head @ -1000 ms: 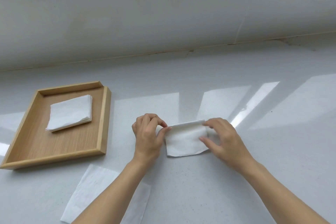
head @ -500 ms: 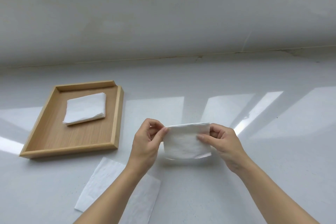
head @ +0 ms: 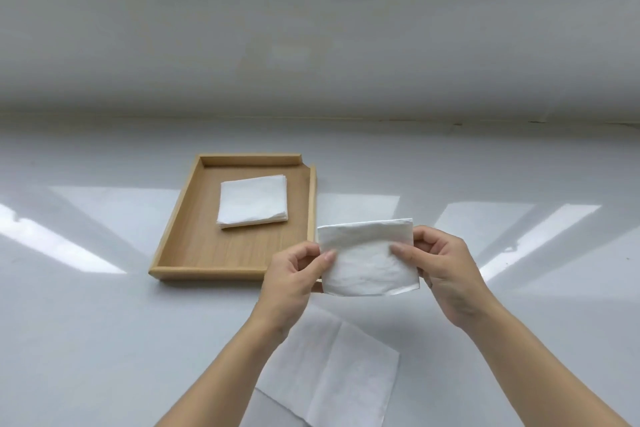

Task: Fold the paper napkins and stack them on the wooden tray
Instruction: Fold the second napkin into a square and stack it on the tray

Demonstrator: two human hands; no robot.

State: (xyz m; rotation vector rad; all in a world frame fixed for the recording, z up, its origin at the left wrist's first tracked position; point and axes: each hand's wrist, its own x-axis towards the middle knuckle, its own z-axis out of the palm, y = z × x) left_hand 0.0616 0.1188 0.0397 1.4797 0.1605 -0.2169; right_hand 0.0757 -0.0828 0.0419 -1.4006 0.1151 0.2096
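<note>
- Napkin [head: 369, 258], folded, pinched at its side edges by left hand [head: 294, 282] and right hand [head: 446, 270], held up just right of the tray [head: 239, 253].
- Stack [head: 252, 201] sits in the tray; another sheet [head: 332, 371] lies unfolded below.
- Risk: thin paper could spring open or land crooked on the stack if one pinch lets go early.

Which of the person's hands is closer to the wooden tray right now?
The left hand. It sits at the wooden tray's near right corner, pinching the folded napkin's left edge. The right hand holds the napkin's far side, further from the tray.
</note>
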